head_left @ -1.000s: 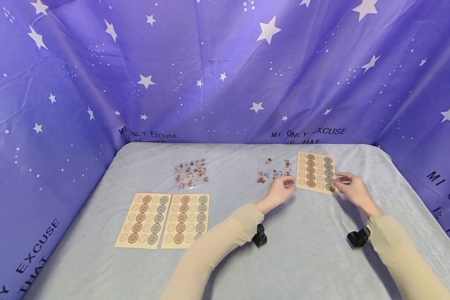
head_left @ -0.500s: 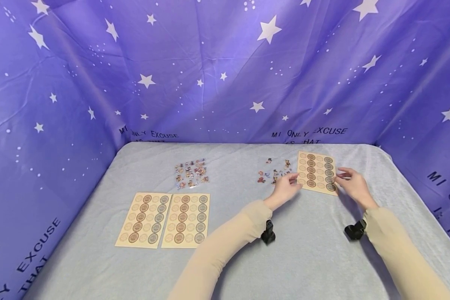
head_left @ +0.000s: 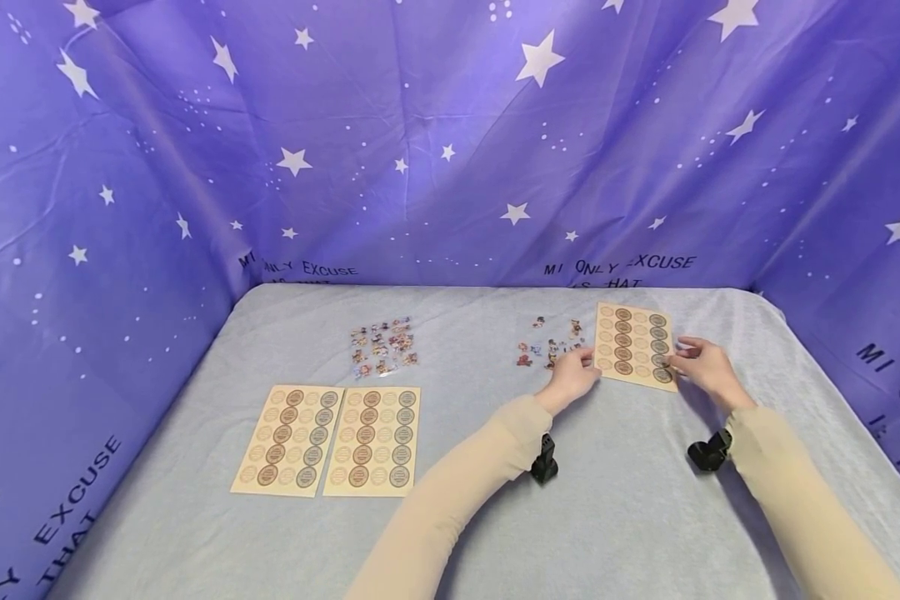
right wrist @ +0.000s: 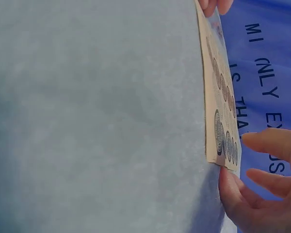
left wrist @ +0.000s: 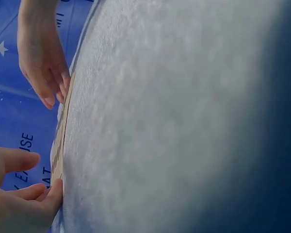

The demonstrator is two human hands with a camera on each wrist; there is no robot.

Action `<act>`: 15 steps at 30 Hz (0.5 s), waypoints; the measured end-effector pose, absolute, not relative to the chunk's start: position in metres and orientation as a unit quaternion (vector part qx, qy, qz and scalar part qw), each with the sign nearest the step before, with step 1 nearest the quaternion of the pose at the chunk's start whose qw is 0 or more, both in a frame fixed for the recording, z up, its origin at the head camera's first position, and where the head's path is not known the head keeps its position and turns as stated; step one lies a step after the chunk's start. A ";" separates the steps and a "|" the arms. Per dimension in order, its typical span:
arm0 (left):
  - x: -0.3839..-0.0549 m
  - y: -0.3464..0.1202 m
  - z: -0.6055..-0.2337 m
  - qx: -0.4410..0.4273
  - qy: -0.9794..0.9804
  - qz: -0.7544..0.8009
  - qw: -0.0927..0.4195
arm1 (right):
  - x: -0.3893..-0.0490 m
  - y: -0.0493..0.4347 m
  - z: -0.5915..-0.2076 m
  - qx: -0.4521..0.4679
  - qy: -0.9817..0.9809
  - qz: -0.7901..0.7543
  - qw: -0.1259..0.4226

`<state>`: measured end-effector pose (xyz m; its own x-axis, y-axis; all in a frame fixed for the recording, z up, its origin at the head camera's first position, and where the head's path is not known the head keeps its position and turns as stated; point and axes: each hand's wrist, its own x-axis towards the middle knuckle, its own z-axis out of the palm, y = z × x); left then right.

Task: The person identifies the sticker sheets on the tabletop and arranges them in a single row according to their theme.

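A tan sheet of round printed stickers (head_left: 633,346) lies at the table's back right; its edge looks thick in the right wrist view, perhaps from several layers. My left hand (head_left: 572,377) touches its left edge with the fingertips, the thumb held apart in the left wrist view. At the opposite edge is my right hand (head_left: 711,371); in the right wrist view its lower fingertips (right wrist: 228,184) meet the sheet's corner, while the other fingers stay spread. Neither hand grips the sheet. Clear sheets of small cartoon stickers (head_left: 537,350) lie just left of it, partly behind my left hand.
Two more tan sheets of round stickers, one (head_left: 287,440) at the left and one (head_left: 372,442) beside it, lie at the front left. Behind them is another clear cartoon sticker sheet (head_left: 382,346). A purple star-patterned curtain (head_left: 420,150) surrounds the grey cloth-covered table (head_left: 607,517).
My left hand has moved right, to the left edge of the tan sheet. My right hand has shifted slightly at the right edge. The sheet has hardly moved.
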<state>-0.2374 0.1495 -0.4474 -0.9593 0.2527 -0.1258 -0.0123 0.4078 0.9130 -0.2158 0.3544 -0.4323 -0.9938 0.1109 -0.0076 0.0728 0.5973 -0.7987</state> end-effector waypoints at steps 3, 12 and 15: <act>-0.245 0.152 -0.451 0.072 0.844 0.515 0.133 | -0.216 0.356 -0.432 -0.053 -0.889 0.454 0.004; -0.321 0.204 -0.578 0.106 0.881 0.458 0.048 | -0.216 0.359 -0.438 -0.061 -0.866 0.497 0.007; -0.338 0.215 -0.606 0.100 0.881 0.460 0.043 | -0.217 0.359 -0.440 -0.074 -0.856 0.512 0.003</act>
